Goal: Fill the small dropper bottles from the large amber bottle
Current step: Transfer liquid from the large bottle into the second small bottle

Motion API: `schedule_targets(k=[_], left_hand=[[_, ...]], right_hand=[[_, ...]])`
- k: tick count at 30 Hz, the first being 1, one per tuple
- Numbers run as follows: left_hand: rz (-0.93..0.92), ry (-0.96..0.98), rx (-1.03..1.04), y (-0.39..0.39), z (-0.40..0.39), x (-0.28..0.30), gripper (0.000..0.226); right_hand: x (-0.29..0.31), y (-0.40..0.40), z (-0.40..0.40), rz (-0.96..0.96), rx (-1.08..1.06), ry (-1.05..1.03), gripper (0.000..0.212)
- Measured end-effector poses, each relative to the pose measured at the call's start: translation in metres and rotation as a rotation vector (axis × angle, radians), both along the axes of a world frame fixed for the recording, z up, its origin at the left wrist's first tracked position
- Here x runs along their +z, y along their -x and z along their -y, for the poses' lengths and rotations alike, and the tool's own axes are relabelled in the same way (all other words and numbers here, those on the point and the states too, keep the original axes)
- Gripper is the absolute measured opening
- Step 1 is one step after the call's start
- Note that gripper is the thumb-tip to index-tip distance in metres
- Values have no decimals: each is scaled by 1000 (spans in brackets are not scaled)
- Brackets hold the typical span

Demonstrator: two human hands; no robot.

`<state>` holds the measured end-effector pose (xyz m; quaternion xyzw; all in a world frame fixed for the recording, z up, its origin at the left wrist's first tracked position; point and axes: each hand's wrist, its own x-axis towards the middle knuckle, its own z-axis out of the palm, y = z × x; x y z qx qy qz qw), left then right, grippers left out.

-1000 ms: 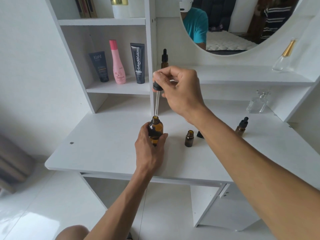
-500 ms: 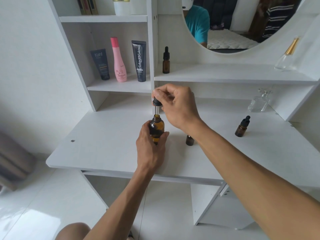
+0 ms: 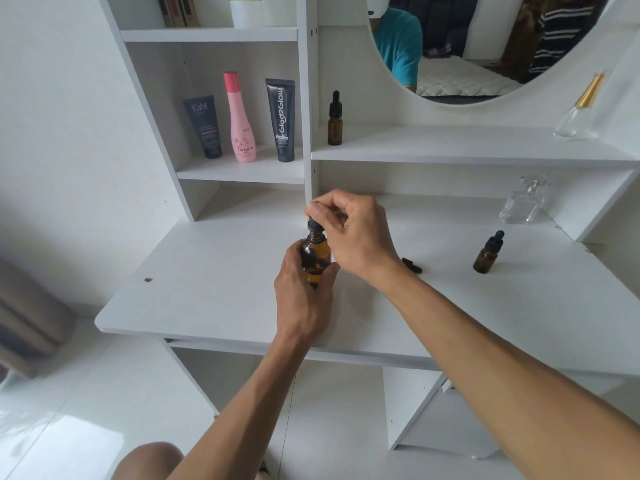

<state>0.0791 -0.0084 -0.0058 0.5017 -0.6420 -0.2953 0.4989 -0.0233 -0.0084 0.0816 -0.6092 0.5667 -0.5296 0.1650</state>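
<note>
White vanity desk (image 3: 214, 271). Left hand (image 3: 304, 296) wrapped round large amber bottle (image 3: 316, 259) to steady it; right hand (image 3: 353, 233) pinching dropper cap (image 3: 314, 226) at its neck (small capped bottle (image 3: 487, 253) waiting well apart).

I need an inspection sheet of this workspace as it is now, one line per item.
Surface: white desk, bare in front.
Job's things: large amber bottle upright, dropper cap at its neck; small capped bottle at right, another on the shelf.
Clutter: three cosmetic containers; two glass perfume bottles.
Hands: left hand grips the large bottle; right hand pinches the cap.
Cables: nothing seen.
Surroundings: round mirror, white wall.
</note>
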Motion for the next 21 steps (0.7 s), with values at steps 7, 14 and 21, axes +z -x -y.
schedule_targets(k=[7, 14, 21], left_hand=[[11, 4, 7, 0, 1, -1, 43], [19, -4, 3, 0, 0, -1, 44], [17, -10, 7, 0, 0, 0, 43]], right_hand=[[-4, 0, -1, -17, -10, -6, 18], [-6, 0, -2, -27, -9, -8, 18], [-7, 0, -2, -31, -15, -12, 17]])
